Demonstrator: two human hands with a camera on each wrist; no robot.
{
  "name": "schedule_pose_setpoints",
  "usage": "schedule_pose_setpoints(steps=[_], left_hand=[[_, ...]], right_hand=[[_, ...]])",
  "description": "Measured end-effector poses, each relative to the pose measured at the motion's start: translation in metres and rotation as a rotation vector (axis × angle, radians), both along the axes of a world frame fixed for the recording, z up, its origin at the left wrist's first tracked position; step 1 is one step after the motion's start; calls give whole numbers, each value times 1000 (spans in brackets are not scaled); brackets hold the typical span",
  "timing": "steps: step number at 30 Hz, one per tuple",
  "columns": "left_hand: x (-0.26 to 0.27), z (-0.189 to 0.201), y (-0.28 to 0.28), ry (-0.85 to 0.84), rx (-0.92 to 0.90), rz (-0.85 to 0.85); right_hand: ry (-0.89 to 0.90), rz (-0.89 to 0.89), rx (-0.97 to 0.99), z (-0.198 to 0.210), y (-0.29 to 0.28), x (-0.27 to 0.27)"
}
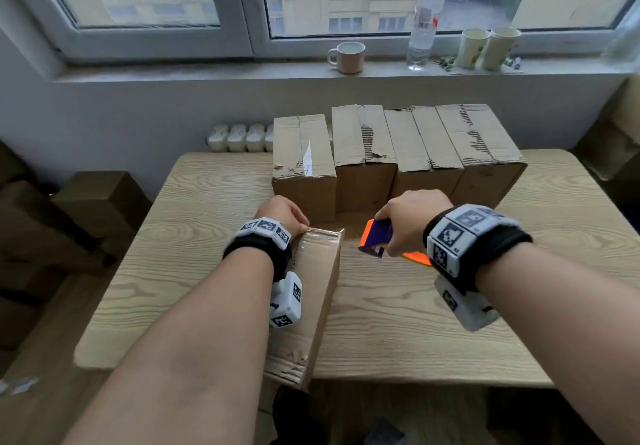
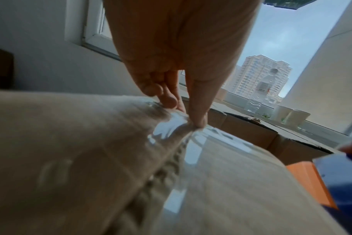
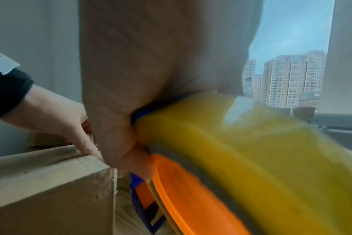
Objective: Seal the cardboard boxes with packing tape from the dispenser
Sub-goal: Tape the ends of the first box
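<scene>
Near box lying lengthwise on the surface, near end overhanging the front edge; 4 more boxes standing in a row behind, top flaps torn and not visibly taped

Clear tape glossy along the near box's top seam, wrinkled at the far end

Handling, as a judgement: corrugated board stiff on its faces, soft at torn edges; probably light, likely to skid on wood unless pinned; best held by pressing down at the far top edge. Tape thin, slippery on its back, quick to crease or stick to itself. Dispenser rigid plastic, taken at the frame beside the roll

Left hand: fingers extended downward, tips pressing tape onto the far top edge of the near box; nothing enclosed, grip slack

Right hand: grip closed round the blue-and-orange dispenser, just right of the near box and over the surface; contact with the wood cannot be told. Yellowish roll blurred against the palm in the right wrist view

Whether tape is cut from the roll: cannot tell
</scene>
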State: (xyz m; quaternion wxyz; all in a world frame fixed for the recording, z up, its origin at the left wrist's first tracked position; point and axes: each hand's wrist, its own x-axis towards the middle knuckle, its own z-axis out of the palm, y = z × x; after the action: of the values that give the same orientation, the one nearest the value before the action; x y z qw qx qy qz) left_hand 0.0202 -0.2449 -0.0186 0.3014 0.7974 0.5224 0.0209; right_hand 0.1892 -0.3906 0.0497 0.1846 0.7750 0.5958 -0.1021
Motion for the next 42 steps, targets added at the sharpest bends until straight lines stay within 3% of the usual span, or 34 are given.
schedule_pose_setpoints(steps=[3, 7, 13, 22, 33, 35, 37, 39, 42], left_hand=[[13, 16, -4, -33, 52, -129], [32, 25, -19, 1, -43, -383], [37, 14, -15, 122, -14, -505], [39, 11, -5, 188, -52, -488], [6, -8, 19, 102, 67, -105], [8, -4, 20, 81, 87, -140], [13, 4, 14, 69, 1, -282], [16, 8, 5, 152, -144, -389], [9, -4, 4, 260, -124, -385]], right_hand=[[-16, -13, 53, 7, 3, 10], [21, -60, 106, 11, 1, 16], [47, -83, 82, 4, -8, 17], [50, -106, 126, 10, -11, 27], [102, -168, 231, 22, -21, 29], [93, -179, 262, 25, -21, 31], [84, -190, 297, 26, -20, 31], [83, -202, 321, 26, -19, 30], [85, -214, 341, 26, -18, 27]])
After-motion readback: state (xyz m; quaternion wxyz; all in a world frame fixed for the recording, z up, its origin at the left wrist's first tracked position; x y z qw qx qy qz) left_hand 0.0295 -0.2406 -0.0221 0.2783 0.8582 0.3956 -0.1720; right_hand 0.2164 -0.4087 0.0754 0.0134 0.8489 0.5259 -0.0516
